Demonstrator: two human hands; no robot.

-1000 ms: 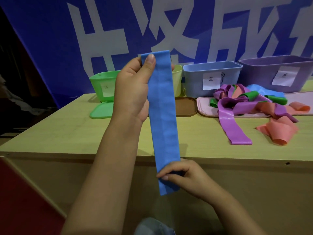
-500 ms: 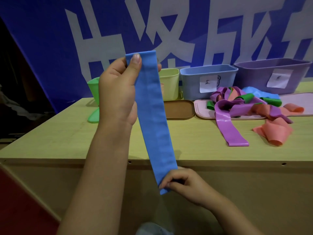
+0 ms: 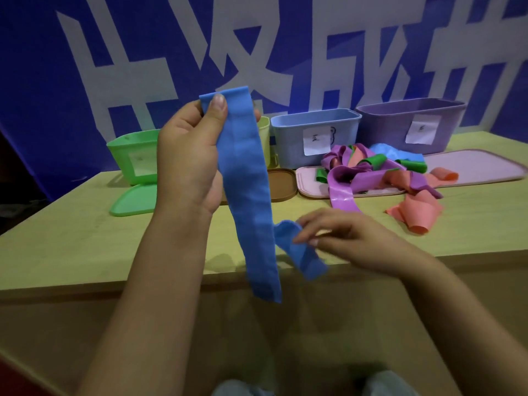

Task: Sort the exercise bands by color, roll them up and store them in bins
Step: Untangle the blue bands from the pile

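Note:
A long blue exercise band hangs upright over the table's front edge. My left hand pinches its top end between thumb and fingers. The band's lower part is folded back up to the right, and my right hand pinches that raised blue end with its fingertips, just above the table edge. A tangled pile of purple, salmon, green and blue bands lies to the right.
Along the back of the wooden table stand a green bin, a yellow-green bin partly behind the band, a labelled blue bin and a labelled purple bin. Green, brown and pink lids lie flat before them.
My right hand has moved up and to the right from below the table edge, folding the band's lower end upward. The left hand keeps hold of the top.

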